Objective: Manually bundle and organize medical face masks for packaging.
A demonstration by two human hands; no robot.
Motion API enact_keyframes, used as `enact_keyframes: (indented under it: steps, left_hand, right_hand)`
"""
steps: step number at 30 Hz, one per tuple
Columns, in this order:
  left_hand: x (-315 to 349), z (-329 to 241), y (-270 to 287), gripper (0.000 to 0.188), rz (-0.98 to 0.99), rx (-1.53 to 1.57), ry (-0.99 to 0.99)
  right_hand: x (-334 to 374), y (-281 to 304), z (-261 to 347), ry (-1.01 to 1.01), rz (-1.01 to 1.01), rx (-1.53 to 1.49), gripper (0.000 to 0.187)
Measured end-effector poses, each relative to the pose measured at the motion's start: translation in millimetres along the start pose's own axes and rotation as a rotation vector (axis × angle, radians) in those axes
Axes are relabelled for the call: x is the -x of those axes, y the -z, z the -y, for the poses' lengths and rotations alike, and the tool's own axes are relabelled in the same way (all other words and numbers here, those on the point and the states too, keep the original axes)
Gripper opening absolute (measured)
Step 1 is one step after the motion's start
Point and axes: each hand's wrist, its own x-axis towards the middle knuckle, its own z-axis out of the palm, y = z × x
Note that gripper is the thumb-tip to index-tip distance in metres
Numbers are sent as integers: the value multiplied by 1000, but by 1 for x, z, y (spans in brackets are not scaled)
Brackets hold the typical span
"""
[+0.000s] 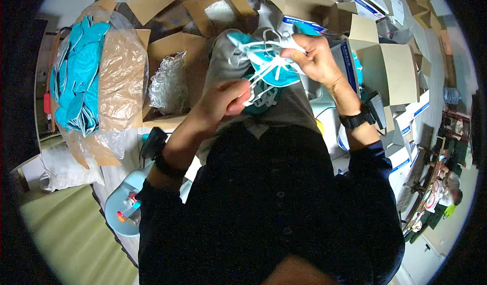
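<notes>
Over my lap, my right hand (314, 59) is closed around a bunch of white elastic straps (278, 64). My left hand (228, 98), lower and to the left, pinches the ends of some of these straps, pulling them taut. Between the two hands hang teal face masks (284, 78) with the straps across them. More teal and white material (261, 99) lies on my lap below, partly hidden by the straps and my left hand. I cannot make out how each strap is fixed.
At the left, a plastic-lined carton (119, 77) holds stacked teal mask pieces (83, 72). Beside it, another carton (195, 49) contains white straps (170, 84). Open boxes (398, 74) crowd the right. A pale blue stool (114, 209) bears small bottles. Another person (449, 196) is far right.
</notes>
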Motion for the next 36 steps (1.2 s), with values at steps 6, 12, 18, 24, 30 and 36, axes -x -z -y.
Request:
enact_keyframes:
  steps: [6, 12, 18, 24, 30, 36]
  left_hand:
    - [55, 13, 14, 35, -159, 55, 110]
    - [25, 35, 18, 29, -77, 389, 165]
    - [-24, 57, -1, 18, 165, 462, -311]
    - [-54, 69, 18, 17, 266, 810, 10]
    - [-70, 10, 43, 19, -428, -1028, -417]
    - [-143, 13, 128, 27, -410, -1262, -962]
  right_hand:
    - [4, 17, -26, -126, -100, 4, 17]
    - [10, -9, 6, -147, 72, -216, 20]
    - [16, 1, 37, -274, 14, -522, 19]
    - [29, 3, 37, -349, -289, -516, 21]
    - [42, 28, 14, -535, -795, -710, 23]
    - [54, 44, 18, -472, -856, -788, 29]
